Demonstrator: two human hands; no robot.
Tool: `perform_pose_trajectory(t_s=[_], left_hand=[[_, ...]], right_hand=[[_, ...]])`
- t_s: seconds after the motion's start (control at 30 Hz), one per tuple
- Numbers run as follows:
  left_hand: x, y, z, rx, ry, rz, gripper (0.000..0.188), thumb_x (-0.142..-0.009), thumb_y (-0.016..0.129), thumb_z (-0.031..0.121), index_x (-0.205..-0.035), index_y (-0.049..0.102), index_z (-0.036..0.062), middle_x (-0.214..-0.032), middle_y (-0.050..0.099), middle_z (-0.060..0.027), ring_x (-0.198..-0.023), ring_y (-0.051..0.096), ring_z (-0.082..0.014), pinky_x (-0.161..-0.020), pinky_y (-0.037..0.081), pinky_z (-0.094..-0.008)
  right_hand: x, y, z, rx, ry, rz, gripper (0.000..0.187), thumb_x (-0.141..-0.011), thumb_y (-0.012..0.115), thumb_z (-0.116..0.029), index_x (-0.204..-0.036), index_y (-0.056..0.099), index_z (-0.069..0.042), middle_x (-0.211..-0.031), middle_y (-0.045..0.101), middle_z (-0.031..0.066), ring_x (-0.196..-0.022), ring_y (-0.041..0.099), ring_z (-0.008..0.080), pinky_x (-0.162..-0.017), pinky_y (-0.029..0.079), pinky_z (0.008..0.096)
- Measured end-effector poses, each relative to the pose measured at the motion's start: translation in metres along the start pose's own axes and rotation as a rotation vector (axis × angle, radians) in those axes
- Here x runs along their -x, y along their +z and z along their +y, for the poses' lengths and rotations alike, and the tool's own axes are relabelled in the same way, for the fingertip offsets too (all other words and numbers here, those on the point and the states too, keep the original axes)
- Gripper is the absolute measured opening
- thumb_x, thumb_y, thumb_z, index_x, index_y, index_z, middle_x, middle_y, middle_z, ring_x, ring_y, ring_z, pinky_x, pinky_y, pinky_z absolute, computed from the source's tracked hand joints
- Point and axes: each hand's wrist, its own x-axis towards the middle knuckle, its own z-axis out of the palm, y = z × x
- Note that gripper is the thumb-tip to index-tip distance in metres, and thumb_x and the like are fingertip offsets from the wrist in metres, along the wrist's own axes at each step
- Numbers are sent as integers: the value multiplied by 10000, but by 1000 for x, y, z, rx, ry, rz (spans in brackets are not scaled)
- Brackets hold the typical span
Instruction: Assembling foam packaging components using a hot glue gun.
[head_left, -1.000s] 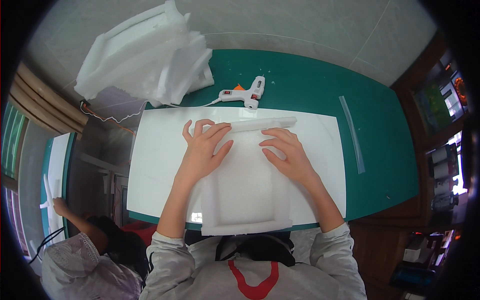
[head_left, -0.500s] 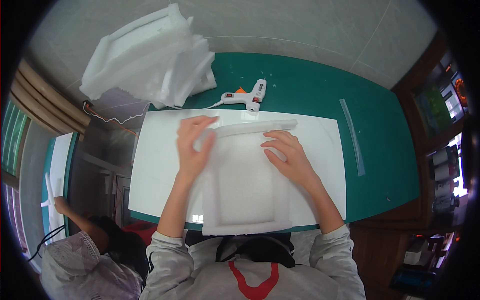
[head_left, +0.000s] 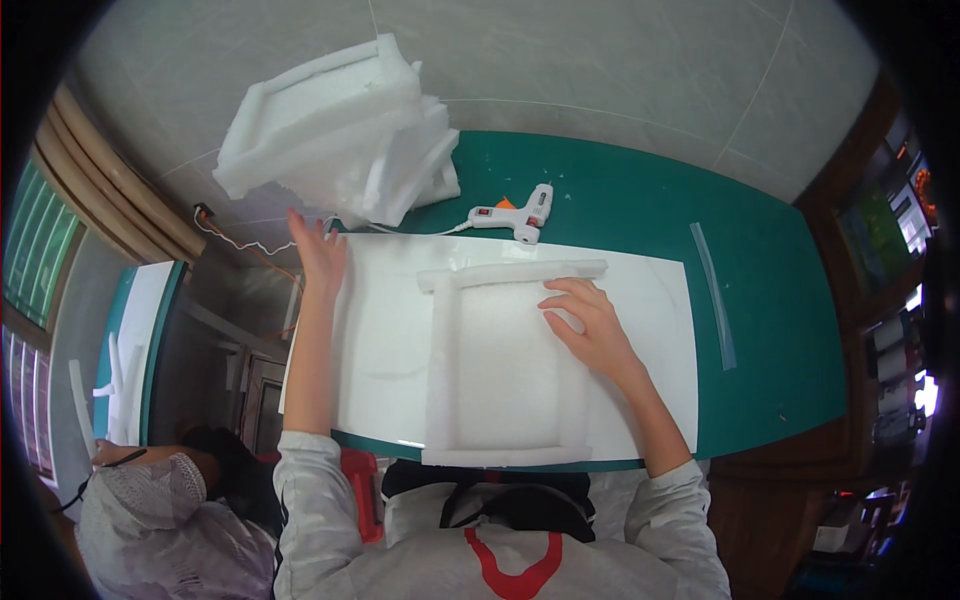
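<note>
Head view: a foam tray (head_left: 505, 365) lies flat on a white sheet (head_left: 385, 340) on the green tabletop (head_left: 640, 215), just in front of the person. The right hand (head_left: 590, 325) is laid flat on the tray's right side, fingers spread, nothing gripped. The left hand (head_left: 318, 255) is stretched out open toward the foam stack (head_left: 335, 130) at the far left, palm down, apart from the tray — nothing held.

The tray is best kept pinned by the right hand so it is not dragged, and the stack is best taken from its near edge so it is not toppled.

Whether the left fingertips touch the stack cannot be told. A glue gun (head_left: 515, 212) is seen beyond the tray; its nozzle is hard to make out. The tray's near edge is partly lost at the tabletop rim. A seated person (head_left: 160, 520) at lower left is cut off.
</note>
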Motion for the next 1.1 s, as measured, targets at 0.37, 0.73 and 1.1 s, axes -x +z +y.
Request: perform_pose_trajectory(t_s=[0.37,0.73,1.1], left_hand=[[-22,35,-14,-146,-40,-160,872,-715,334,706,-1348,77,165,-1391,123,-40,-1284,104,-220,-1011,30,-459],[-49,40,-26,-94,-97,-236,814,-740,346,667,-1336,132,156,-1371,184,-35,-1275,137,-210,-1011,71,-454],[-91,69,-61,-37,-91,-297,661,-800,295,606,-1287,276,158,-1295,344,-48,-1213,301,-250,-971,218,-490]], right_hand=[[6,1,7,17,-17,-4,102,-738,567,-90,-833,586,-58,-1066,517,88,-1060,434,240,-882,302,347],[3,1,9,22,-21,-1,103,-729,571,-84,-830,583,-65,-1063,515,88,-1060,433,243,-872,306,352],[3,3,12,7,-32,2,109,-746,570,-112,-842,582,-62,-1069,510,85,-1073,424,245,-864,317,346]])
